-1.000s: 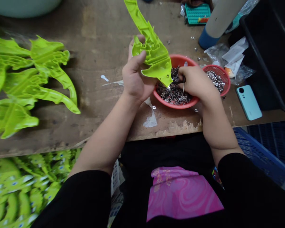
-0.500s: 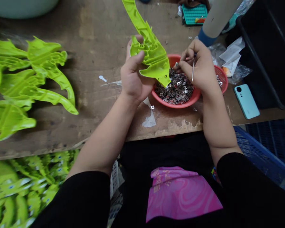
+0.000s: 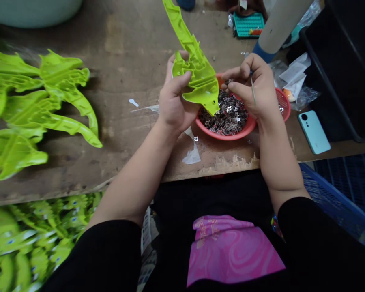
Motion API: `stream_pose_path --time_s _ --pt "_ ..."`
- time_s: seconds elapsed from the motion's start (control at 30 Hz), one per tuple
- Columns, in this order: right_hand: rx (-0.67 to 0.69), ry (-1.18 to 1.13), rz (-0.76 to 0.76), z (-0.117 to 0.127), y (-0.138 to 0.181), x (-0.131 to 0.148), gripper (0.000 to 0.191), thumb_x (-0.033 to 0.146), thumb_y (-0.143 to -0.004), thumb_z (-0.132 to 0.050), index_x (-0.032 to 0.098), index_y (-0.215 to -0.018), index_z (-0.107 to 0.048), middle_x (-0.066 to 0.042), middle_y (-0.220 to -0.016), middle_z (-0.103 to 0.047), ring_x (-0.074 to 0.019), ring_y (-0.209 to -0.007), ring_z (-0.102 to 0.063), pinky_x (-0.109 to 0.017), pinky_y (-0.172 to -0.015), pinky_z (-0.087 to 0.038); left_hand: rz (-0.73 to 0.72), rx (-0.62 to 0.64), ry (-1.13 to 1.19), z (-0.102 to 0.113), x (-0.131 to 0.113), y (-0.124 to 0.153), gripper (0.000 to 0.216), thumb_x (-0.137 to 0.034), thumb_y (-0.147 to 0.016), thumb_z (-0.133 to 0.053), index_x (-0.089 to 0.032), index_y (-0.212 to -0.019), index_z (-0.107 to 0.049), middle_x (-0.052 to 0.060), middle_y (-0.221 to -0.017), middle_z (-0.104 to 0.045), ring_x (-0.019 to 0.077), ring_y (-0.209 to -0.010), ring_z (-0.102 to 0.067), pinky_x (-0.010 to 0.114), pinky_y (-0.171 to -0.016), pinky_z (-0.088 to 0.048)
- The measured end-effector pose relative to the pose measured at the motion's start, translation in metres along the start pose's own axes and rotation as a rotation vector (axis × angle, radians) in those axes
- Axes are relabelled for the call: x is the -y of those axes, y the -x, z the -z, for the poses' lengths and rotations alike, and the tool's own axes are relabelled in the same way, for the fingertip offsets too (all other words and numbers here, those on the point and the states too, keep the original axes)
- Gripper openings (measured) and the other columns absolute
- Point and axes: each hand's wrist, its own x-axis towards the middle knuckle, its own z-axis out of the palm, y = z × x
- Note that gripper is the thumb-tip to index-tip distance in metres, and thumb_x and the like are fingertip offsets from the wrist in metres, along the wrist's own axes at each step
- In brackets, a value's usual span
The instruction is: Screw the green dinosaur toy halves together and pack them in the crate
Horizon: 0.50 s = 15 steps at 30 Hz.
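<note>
My left hand [image 3: 177,95] grips a lime-green plastic shell half [image 3: 203,75], hollow ribbed side up, its long curved tail pointing away from me. The shell's pointed end overhangs a red plastic basket [image 3: 228,137] heaped with small metal pieces [image 3: 231,115]. Above the basket's right side is my right hand [image 3: 255,83], closed around a thin metal rod [image 3: 253,87] that sticks out under the fingers. Thumb and forefinger of that hand are close together over the heap; whether a small metal piece is pinched there is hard to make out.
More lime-green shells [image 3: 53,105] lie on the table's left, with others piled below the edge [image 3: 18,243]. A second red basket [image 3: 285,106], a phone [image 3: 314,132], a black bin [image 3: 343,73] and a grey post [image 3: 273,32] stand right. A teal tray [image 3: 248,25] lies behind.
The view has shifted slightly. My right thumb and forefinger have straightened a little over the basket, and the rod has tilted. My left hand still holds the green shell.
</note>
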Motion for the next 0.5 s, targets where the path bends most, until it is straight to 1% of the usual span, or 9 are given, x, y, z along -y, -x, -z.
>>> stream_pose_path --time_s 0.07,0.13,0.17,0.23,0.27,0.33,0.4,0.43,0.5 --pt "-0.007 0.004 0.006 0.0 -0.001 0.0 0.055 0.041 -0.071 -0.091 0.034 -0.084 -0.037 0.002 -0.097 -0.085 -0.0274 -0.105 -0.082 -0.046 -0.097 -0.064 -0.005 0.033 -0.005 -0.002 -0.001 0.001 0.063 -0.033 -0.092 -0.065 -0.054 -0.151 -0.057 -0.008 -0.159 -0.07 0.0341 -0.165 -0.051 0.057 -0.124 -0.059" --pt "-0.027 0.004 0.001 0.0 -0.001 0.0 0.057 0.043 -0.07 -0.093 0.034 -0.083 -0.038 0.002 -0.097 -0.085 -0.0267 -0.097 -0.082 -0.047 -0.094 -0.066 -0.01 0.059 0.017 -0.003 -0.002 0.001 0.069 -0.029 -0.095 -0.061 -0.054 -0.158 -0.051 -0.007 -0.157 -0.071 0.0341 -0.162 -0.056 0.058 -0.126 -0.057" --pt "-0.032 0.004 -0.005 0.0 -0.001 0.0 0.057 0.043 -0.07 -0.093 0.034 -0.083 -0.038 0.001 -0.097 -0.085 -0.0265 -0.091 -0.081 -0.047 -0.09 -0.066 -0.012 0.064 0.03 -0.004 -0.003 0.002 0.07 -0.026 -0.095 -0.06 -0.053 -0.16 -0.051 -0.006 -0.154 -0.073 0.0337 -0.16 -0.057 0.057 -0.128 -0.056" --pt "-0.041 0.03 -0.009 0.002 0.0 0.002 0.053 0.04 -0.075 -0.091 0.034 -0.083 -0.039 -0.001 -0.096 -0.085 -0.0266 -0.083 -0.079 -0.049 -0.085 -0.065 -0.022 0.067 0.049 -0.005 -0.004 0.001 0.071 -0.023 -0.096 -0.059 -0.051 -0.161 -0.052 -0.005 -0.147 -0.077 0.0325 -0.161 -0.057 0.055 -0.134 -0.051" --pt "-0.041 0.062 -0.001 0.002 0.001 0.003 0.051 0.039 -0.079 -0.09 0.034 -0.083 -0.039 -0.001 -0.095 -0.085 -0.0268 -0.083 -0.078 -0.049 -0.085 -0.065 -0.035 0.071 0.056 -0.004 -0.003 0.001 0.073 -0.022 -0.096 -0.058 -0.051 -0.163 -0.051 -0.005 -0.144 -0.078 0.0321 -0.161 -0.056 0.054 -0.136 -0.049" --pt "-0.038 0.131 0.023 0.004 0.002 0.005 0.047 0.032 -0.085 -0.086 0.034 -0.083 -0.039 -0.001 -0.095 -0.085 -0.0273 -0.089 -0.077 -0.048 -0.091 -0.064 -0.046 0.09 0.07 -0.004 -0.002 0.0 0.08 -0.022 -0.097 -0.057 -0.052 -0.17 -0.042 -0.006 -0.141 -0.079 0.0322 -0.162 -0.055 0.054 -0.14 -0.046" --pt "-0.05 0.154 0.06 0.005 0.003 0.008 0.048 0.028 -0.084 -0.087 0.035 -0.082 -0.04 0.0 -0.093 -0.084 -0.0281 -0.089 -0.075 -0.048 -0.093 -0.063 -0.047 0.09 0.079 -0.003 -0.001 -0.001 0.086 -0.023 -0.097 -0.055 -0.055 -0.174 -0.032 -0.007 -0.137 -0.08 0.0317 -0.16 -0.056 0.054 -0.143 -0.043" --pt "-0.058 0.158 0.076 0.005 0.003 0.009 0.051 0.028 -0.081 -0.09 0.035 -0.08 -0.04 0.0 -0.09 -0.082 -0.0284 -0.085 -0.073 -0.048 -0.09 -0.062 -0.041 0.088 0.082 -0.003 0.0 -0.001 0.087 -0.024 -0.097 -0.055 -0.055 -0.174 -0.03 -0.007 -0.135 -0.08 0.0307 -0.159 -0.056 0.052 -0.144 -0.041" --pt "-0.088 0.18 0.084 0.006 0.003 0.011 0.056 0.034 -0.078 -0.096 0.035 -0.079 -0.04 0.0 -0.084 -0.075 -0.0286 -0.076 -0.067 -0.048 -0.079 -0.058 -0.019 0.071 0.086 -0.003 -0.001 -0.001 0.089 -0.024 -0.096 -0.055 -0.053 -0.176 -0.029 -0.007 -0.135 -0.079 0.0293 -0.16 -0.054 0.05 -0.144 -0.041"
